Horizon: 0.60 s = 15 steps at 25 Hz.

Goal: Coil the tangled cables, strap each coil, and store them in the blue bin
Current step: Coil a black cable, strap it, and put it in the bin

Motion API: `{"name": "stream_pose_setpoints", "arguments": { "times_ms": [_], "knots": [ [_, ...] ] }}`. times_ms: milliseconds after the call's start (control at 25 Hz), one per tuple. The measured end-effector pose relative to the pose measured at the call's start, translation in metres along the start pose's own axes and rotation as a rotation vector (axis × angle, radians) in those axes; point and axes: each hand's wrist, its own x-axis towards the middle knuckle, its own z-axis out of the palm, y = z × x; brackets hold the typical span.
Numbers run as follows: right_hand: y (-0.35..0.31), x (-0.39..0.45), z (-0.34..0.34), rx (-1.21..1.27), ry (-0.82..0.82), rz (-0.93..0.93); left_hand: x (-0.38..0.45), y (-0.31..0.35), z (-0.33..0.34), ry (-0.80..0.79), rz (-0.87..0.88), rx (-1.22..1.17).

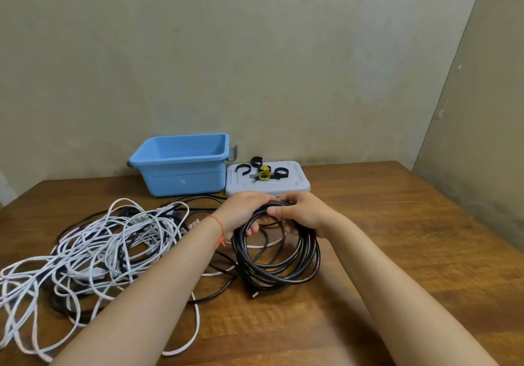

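A coil of black cable (276, 269) hangs from both hands above the middle of the wooden table. My left hand (243, 209) grips the top of the coil from the left. My right hand (302, 214) grips the same top section from the right, thumb over the strands. The coil's plug end (254, 294) rests on the table. A tangle of white and black cables (93, 249) lies at the left. The blue bin (183, 164) stands at the back against the wall, nothing visible inside. Black and yellow straps (263, 171) lie on the grey lid (283, 187) to its right.
The wooden table (397, 238) reaches the wall at the back, and a second wall stands close at the right. Loose white cable loops trail to the table's front left edge (34, 346). A red thread bracelet is on the left wrist.
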Motion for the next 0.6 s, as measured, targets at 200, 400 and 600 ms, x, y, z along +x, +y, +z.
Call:
{"name": "stream_pose_setpoints", "arguments": {
  "times_ms": [200, 400, 600],
  "knots": [
    [-0.018, 0.033, -0.016, -0.294, 0.191, -0.020, 0.039, -0.009, -0.013, 0.115, -0.021, -0.120],
    [-0.025, 0.116, -0.010, -0.741, 0.227, -0.087, 0.062, -0.031, -0.023, 0.173, -0.116, -0.193],
    [-0.015, 0.156, 0.014, -0.985, 0.138, -0.007, 0.068, -0.040, -0.025, 0.181, -0.120, -0.255]
  ]
}}
